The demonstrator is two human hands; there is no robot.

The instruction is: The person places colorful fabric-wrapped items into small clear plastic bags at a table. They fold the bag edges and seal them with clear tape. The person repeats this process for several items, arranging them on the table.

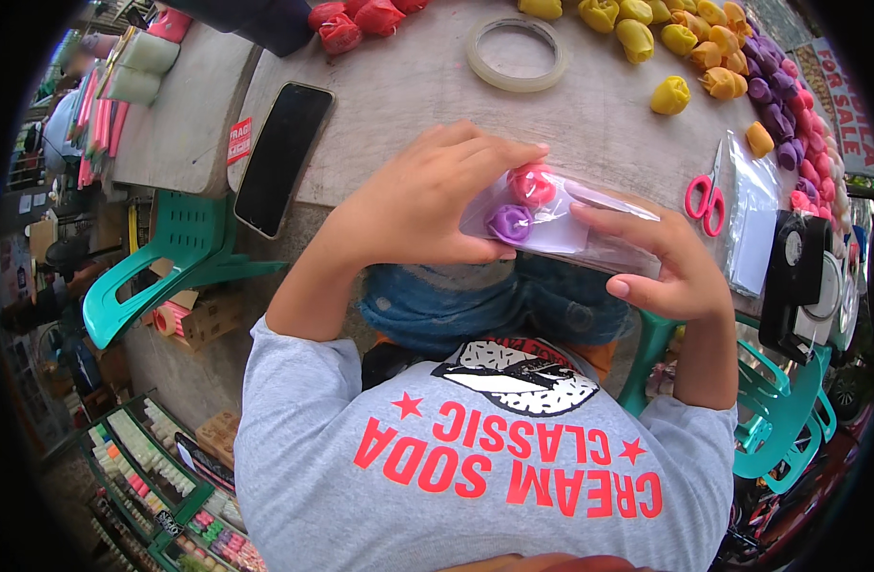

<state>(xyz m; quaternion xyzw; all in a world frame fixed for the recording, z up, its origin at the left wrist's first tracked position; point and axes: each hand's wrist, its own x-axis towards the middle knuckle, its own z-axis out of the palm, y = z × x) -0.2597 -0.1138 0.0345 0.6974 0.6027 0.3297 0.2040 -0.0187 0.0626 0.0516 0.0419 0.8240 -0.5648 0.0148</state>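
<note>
A clear plastic bag lies sideways between my hands at the table's near edge. Inside its left end sit a pink-red rosebud and a purple rosebud. My left hand grips that end, thumb below and fingers above, around the two buds. Over the bag's right part, my right hand has its fingers stretched out and its thumb apart, the fingertips touching the plastic. Red-handled scissors lie to the right, beside a stack of clear bags.
A tape roll lies at the back. Yellow rosebuds, orange ones and purple ones line the far right. A black phone rests at left, near a green chair. A black tape dispenser stands at right.
</note>
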